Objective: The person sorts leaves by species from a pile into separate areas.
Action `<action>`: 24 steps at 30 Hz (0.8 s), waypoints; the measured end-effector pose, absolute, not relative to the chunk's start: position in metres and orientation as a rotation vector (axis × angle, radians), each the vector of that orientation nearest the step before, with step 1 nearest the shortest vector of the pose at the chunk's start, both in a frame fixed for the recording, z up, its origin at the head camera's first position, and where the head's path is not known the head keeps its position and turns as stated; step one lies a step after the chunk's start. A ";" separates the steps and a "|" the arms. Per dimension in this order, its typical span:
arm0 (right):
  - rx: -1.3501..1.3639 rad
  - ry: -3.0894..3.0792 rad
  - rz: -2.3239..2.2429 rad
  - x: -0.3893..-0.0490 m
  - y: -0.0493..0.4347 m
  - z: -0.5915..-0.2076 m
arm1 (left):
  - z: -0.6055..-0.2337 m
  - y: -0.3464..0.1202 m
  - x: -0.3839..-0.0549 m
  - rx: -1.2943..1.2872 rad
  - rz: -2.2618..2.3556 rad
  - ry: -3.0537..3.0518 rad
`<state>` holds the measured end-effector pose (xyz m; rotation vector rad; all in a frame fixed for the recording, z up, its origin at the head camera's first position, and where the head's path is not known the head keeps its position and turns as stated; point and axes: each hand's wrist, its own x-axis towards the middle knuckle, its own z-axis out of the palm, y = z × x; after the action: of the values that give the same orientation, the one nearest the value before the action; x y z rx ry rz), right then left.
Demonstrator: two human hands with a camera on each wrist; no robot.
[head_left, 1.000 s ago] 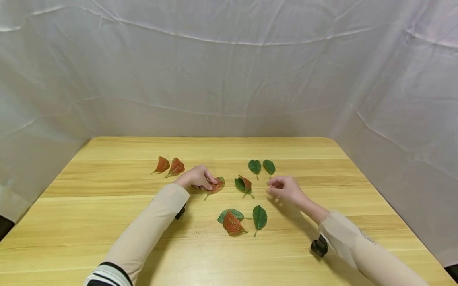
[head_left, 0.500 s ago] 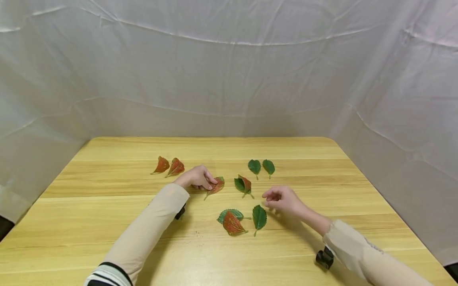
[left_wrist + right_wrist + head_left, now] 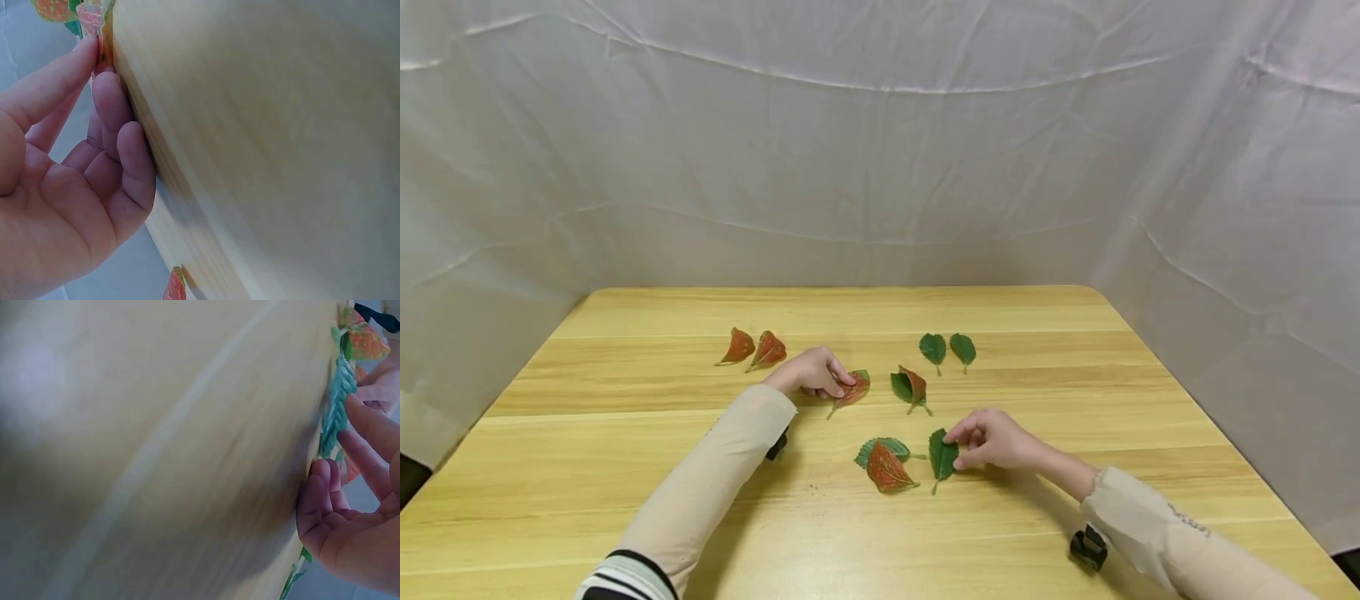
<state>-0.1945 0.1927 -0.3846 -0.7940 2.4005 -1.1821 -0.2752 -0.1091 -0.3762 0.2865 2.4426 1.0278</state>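
My left hand pinches a red leaf by its left side on the table, thumb and forefinger together at it in the left wrist view. A little green shows at this leaf's upper tip. At the front, my right hand has its thumb and forefinger touching the right side of a green serrated leaf, the two fingertips apart on it. In the right wrist view the same green leaf lies flat beneath those fingertips, while the other fingers bend down to the table.
Left of the right hand's leaf, a red leaf overlaps a green leaf. Farther back lies a curled red leaf over a green one. Two red leaves sit back left, two green leaves back right. Grey-white cloth surrounds the table.
My right hand has come toward the front and slightly left, from near the back green leaves to the front green leaf, which it now touches. The left hand has stayed on its red leaf.
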 end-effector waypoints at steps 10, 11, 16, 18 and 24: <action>-0.851 2.452 -1.100 -0.195 0.193 -0.389 | -0.376 -0.109 -0.275 0.284 1.027 2.450; -0.856 2.460 -1.091 -0.195 0.193 -0.390 | -0.376 -0.109 -0.275 0.285 1.026 2.450; -0.872 2.482 -1.062 -0.195 0.192 -0.391 | -0.376 -0.109 -0.275 0.295 1.020 2.454; -0.874 2.490 -1.055 -0.195 0.192 -0.392 | -0.376 -0.109 -0.275 0.300 1.021 2.452; -0.891 2.512 -1.032 -0.195 0.191 -0.392 | -0.377 -0.110 -0.277 0.303 1.045 2.427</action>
<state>-0.1948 0.1906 -0.3921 -0.8906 2.5122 -1.0316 -0.2767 -0.1096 -0.3773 0.3029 2.4269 1.0449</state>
